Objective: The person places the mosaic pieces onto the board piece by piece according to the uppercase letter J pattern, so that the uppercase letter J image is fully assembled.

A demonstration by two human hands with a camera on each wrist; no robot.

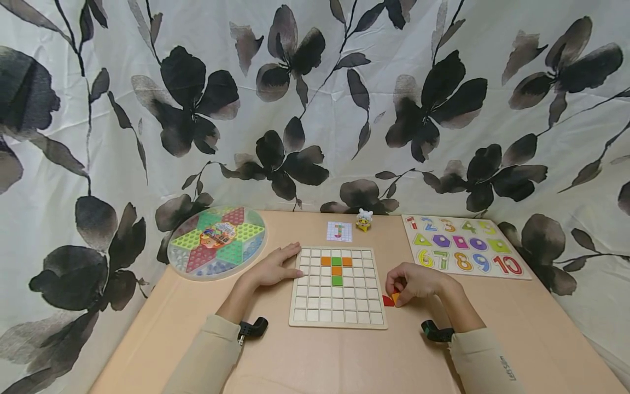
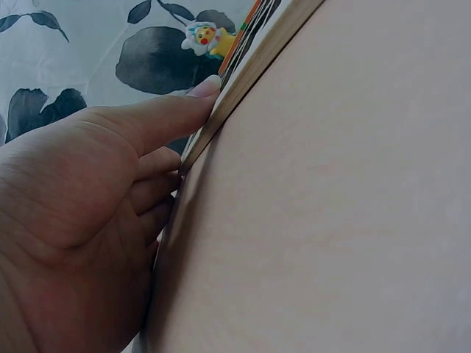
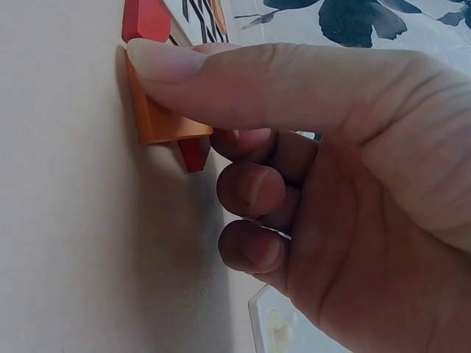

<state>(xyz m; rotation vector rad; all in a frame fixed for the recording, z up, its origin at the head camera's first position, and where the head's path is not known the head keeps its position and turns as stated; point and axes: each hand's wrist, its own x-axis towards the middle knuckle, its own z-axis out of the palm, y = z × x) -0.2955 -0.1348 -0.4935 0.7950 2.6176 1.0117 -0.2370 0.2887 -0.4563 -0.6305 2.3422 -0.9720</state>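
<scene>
1. Backdrop: I see a white curtain [image 1: 315, 98] printed with dark flowers, closing the back and both sides.
2. Bench [image 1: 315, 361]: pale tan top; bare surface lies along the near edge, between my two sleeves.
3. Number puzzle [image 1: 465, 253]: far right, just beside the curtain.
4. Round star-pattern game board [image 1: 216, 242]: far left, at the bench's back corner.
5. Wooden grid board [image 1: 337, 287]: centre, with orange and green tiles set in its upper rows.
6. My left hand [image 1: 272, 268]: flat on the bench, fingers straight and close together, tips touching the grid board's left edge; the left wrist view shows the thumb against that edge.
7. My right hand [image 1: 415, 282]: just right of the grid board, fingers curled, thumb and fingers pinching the orange tile [image 3: 158, 110].
8. Pattern card [image 1: 339, 231]: behind the grid board.
9. Small toy figure [image 1: 364, 220]: beside the card, near the curtain.
10. Red tile [image 1: 388, 300]: on the bench touching the orange tile, near the board's right edge.
</scene>
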